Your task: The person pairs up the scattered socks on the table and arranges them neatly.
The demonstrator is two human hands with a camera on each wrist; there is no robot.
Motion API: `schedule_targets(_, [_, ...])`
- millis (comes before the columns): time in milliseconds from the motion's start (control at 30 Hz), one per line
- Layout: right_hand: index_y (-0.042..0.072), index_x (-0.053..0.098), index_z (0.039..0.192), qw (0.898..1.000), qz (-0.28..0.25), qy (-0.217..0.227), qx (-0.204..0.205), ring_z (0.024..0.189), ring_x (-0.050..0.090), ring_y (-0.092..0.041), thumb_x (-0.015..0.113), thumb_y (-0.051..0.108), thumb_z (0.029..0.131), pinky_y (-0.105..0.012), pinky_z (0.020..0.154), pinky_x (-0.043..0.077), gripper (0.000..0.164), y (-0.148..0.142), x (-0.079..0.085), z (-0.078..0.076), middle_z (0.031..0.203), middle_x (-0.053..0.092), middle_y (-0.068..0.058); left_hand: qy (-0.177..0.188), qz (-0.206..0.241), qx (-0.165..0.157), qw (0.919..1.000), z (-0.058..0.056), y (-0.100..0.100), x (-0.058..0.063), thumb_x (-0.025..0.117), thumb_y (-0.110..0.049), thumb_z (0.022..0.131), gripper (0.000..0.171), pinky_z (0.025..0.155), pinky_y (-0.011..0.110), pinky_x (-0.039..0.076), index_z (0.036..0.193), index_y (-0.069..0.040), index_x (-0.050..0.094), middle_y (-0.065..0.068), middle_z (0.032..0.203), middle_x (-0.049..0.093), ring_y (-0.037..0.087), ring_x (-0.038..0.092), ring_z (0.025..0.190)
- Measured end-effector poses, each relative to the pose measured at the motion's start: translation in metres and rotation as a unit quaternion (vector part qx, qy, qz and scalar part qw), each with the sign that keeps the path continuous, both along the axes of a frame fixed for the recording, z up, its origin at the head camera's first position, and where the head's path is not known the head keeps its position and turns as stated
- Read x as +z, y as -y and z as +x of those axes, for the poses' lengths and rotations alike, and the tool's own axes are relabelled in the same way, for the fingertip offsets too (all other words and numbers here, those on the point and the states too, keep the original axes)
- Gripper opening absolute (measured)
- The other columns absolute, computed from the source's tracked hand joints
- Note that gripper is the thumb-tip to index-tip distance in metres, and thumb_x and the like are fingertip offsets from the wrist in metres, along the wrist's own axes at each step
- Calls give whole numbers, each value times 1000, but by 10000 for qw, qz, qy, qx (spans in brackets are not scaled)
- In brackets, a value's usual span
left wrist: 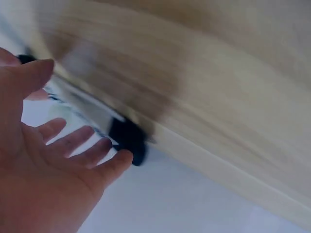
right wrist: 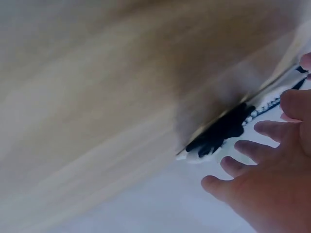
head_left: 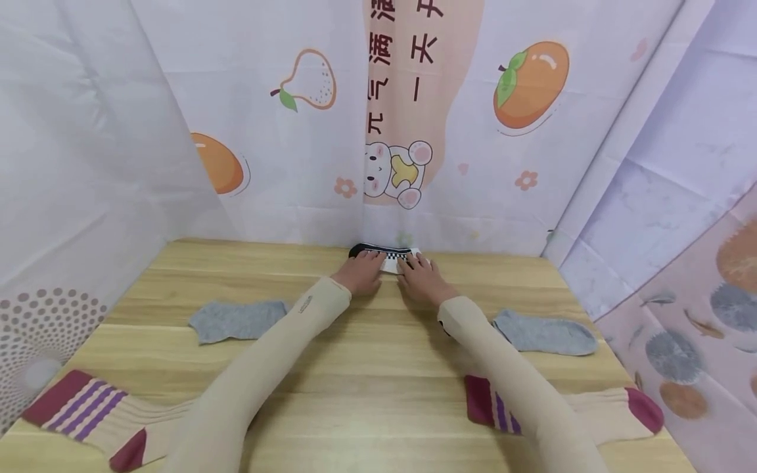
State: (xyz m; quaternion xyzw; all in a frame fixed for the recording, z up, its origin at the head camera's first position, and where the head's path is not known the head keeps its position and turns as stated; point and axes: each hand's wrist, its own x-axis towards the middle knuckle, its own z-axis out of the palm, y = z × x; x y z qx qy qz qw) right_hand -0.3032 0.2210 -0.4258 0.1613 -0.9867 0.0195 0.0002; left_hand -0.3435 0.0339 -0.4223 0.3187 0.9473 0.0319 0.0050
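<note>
A printed cloth (head_left: 236, 39) was hung behind a wood-grain table (head_left: 367, 381). Beige sleeves (head_left: 296, 338) were stretched forward over it. Near side: a striped sock (head_left: 89, 404) was placed left, its mate (head_left: 612, 414) right, each partly hidden by a sleeve. Beyond those, a grey sock (head_left: 236, 320) was laid left, another (head_left: 552, 334) right. The left hand (head_left: 360, 274) was held fairly wide, fingers extended and slightly apart, tips at the checked sock's black end; the right hand (head_left: 424, 281) was spread likewise at its white end. The checked sock (head_left: 390, 263) was located at the table's far edge, beside the cloth; wrist views were blurred.
</note>
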Motion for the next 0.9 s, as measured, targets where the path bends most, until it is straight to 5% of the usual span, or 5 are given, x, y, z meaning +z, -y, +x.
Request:
schedule_targets(200, [4, 38, 151, 9966, -428, -598, 384, 142, 29, -47, 50, 25, 104, -64, 111, 26, 52, -5, 4, 17, 153, 37, -24, -488, 173, -442, 9977, 24, 1, 9, 57, -25, 100, 45, 87, 51, 53, 140, -9, 48, 16, 133, 54, 37, 54, 118])
schedule_targets(300, [0, 47, 143, 9911, -562, -947, 747, 136, 38, -44, 55, 18, 102, -60, 111, 29, 46, -5, 7, 28, 144, 47, -23, -369, 245, -658, 9968, 36, 7, 12, 56, -24, 101, 39, 85, 48, 54, 136, -7, 51, 16, 125, 56, 36, 58, 110])
schedule_targets(433, [-3, 56, 131, 9792, -862, -1386, 1205, 125, 49, -38, 60, 11, 99, -51, 109, 36, 35, 1, 10, 41, 128, 58, -21, 8, 518, -794, 9955, 53, 20, 17, 58, -23, 101, 41, 95, 48, 49, 137, -5, 51, 17, 131, 56, 35, 55, 119])
schedule_targets(667, [0, 63, 119, 9630, -1196, -1787, 1624, 114, 57, -33, 64, 12, 96, -46, 100, 45, 26, 23, 13, 57, 118, 65, -14, -231, 559, -812, 9949, 81, 49, 31, 61, -23, 99, 39, 92, 51, 51, 133, -5, 54, 17, 131, 58, 34, 56, 119])
schedule_targets(900, [3, 64, 117, 9540, -1356, -1700, 2066, 114, 59, -28, 64, 14, 96, -40, 102, 44, 23, 60, 22, 70, 116, 66, -10, -638, 680, -711, 9931, 114, 99, 46, 66, -22, 96, 42, 89, 47, 52, 132, -3, 56, 17, 120, 62, 33, 61, 107])
